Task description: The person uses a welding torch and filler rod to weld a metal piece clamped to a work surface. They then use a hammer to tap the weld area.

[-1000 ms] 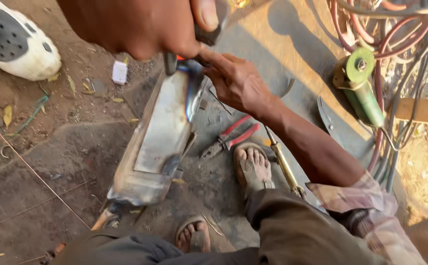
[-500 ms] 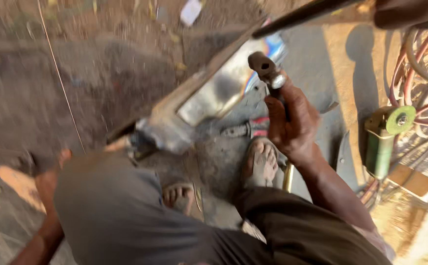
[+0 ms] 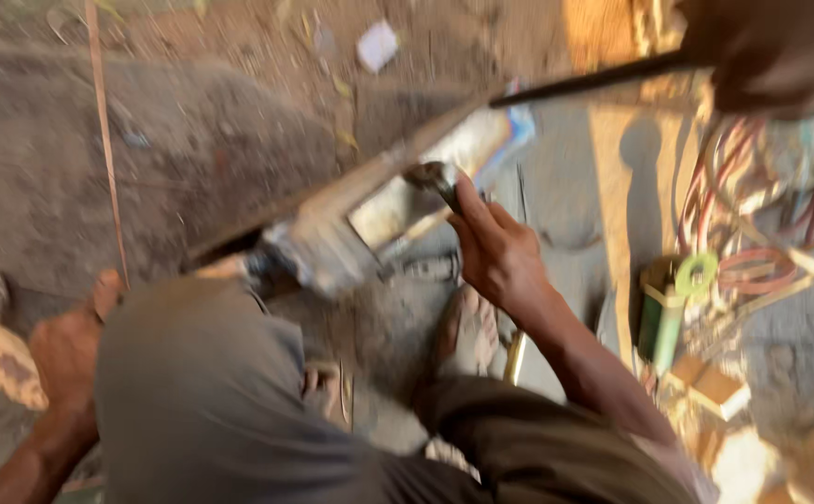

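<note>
Right hand grips upward-pointing hammer.

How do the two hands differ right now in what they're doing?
The right hand is raised mid-frame, fingers wrapped around a dark tool over the grey metal piece; the left hand sits low at the left edge, beside the knee, and what it holds is unclear. The right forearm shows fully; the left is mostly hidden. Both are bare.

hands 2 | bare feet 2 | metal sheet 1 | green grinder 1
</note>
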